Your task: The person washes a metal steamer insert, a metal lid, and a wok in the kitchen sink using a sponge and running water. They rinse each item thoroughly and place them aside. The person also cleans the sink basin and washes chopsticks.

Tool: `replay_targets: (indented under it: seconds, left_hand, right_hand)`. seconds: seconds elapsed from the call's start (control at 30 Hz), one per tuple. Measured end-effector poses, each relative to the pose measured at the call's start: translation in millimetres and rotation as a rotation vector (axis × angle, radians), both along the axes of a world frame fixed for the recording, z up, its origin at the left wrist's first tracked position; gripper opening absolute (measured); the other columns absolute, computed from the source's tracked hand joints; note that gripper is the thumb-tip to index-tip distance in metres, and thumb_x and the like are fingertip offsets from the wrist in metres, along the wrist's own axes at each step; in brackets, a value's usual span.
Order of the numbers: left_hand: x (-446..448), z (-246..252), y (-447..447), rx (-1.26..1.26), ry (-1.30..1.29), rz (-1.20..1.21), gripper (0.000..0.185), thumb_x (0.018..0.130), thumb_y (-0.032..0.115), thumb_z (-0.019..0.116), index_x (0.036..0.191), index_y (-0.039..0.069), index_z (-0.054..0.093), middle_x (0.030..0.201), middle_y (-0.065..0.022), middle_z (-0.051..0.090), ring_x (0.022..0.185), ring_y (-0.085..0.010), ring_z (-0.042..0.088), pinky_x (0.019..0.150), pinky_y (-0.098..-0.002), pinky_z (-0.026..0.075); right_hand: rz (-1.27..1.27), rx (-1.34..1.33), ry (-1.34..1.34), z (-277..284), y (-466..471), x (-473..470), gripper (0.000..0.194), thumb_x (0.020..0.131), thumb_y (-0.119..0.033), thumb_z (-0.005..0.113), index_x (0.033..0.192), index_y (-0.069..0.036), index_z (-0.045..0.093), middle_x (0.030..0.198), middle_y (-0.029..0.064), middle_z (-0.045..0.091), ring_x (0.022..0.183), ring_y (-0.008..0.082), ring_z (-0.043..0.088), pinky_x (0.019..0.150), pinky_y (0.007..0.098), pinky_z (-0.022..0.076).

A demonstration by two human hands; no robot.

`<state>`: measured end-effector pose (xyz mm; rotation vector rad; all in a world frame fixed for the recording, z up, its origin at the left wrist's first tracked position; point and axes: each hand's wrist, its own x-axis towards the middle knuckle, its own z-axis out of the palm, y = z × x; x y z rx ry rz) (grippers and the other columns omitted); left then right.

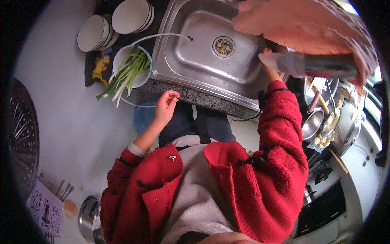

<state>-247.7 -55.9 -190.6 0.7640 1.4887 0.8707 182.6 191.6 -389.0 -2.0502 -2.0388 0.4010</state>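
My left hand (167, 105) hangs just before the granite counter edge (189, 97), its fingers loosely curled and holding nothing. To its left is a white bowl (118, 61) of scallions (131, 70), their white ends jutting past the rim. My right hand (267, 56) reaches over the right side of the stainless steel sink (198, 61). A large, blurred pinkish-brown thing (307, 27) and a grey-and-dark blurred piece (329, 65) partly cover that hand. What these are, and whether the hand holds anything, is unclear. Food scraps fill the drain strainer (224, 46).
Stacked white bowls (132, 16) stand on the dark counter at upper left, near yellow scraps (101, 67). A thin white hose (164, 34) runs into the sink. A blue basin (146, 117) sits below. To the right are a metal bowl (313, 124) and a lidded pot (349, 122).
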Motion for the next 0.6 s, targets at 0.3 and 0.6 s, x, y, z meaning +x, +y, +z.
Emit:
replay_targets:
  seconds: [0.3, 0.6]
  left_hand:
    - [18.3, 0.4, 6.6, 0.05, -0.071, 0.052, 0.013, 0.082, -0.002, 0.049, 0.093, 0.003, 0.053, 0.088, -0.0039, 0.059, 0.079, -0.0095, 0.056, 0.069, -0.0223, 0.045]
    - [13.8, 1.2, 13.5, 0.028, 0.015, 0.016, 0.013, 0.082, -0.001, 0.049, 0.093, 0.003, 0.053, 0.088, -0.0037, 0.058, 0.079, -0.0105, 0.056, 0.068, -0.0231, 0.044]
  right_hand:
    - [0.266, -0.642, -0.137, -23.5, -81.2, -128.5, 0.047, 0.069, -0.029, 0.062, 0.102, 0.003, 0.055, 0.106, 0.0258, 0.053, 0.101, 0.0371, 0.052, 0.082, 0.0407, 0.0455]
    - [-0.327, -0.001, 0.343, 3.5, 22.9, -84.7, 0.023, 0.071, -0.02, 0.064, 0.078, -0.001, 0.055, 0.07, 0.0068, 0.056, 0.067, 0.0175, 0.053, 0.062, 0.0325, 0.0435]
